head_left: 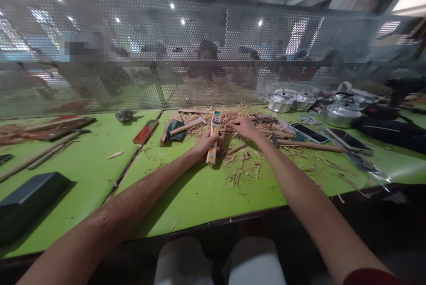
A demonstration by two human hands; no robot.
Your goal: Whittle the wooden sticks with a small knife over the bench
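Note:
My left hand is closed around a pale wooden block with blue and orange painted marks, tilted up over the green table. My right hand pinches a thin dark-tipped tool; its tip meets the block's upper face. Its exact kind is too small to tell. Behind both hands lies a heap of wood shavings. A hammer rests on the table beyond my right forearm. Left of the block, a wooden stick lies across a dark green cloth-like piece.
A red painted block and a dark green box-like object lie to the left. Two phones and several metal kettles are at the right. A perforated metal screen stands behind the table, with blurred people beyond.

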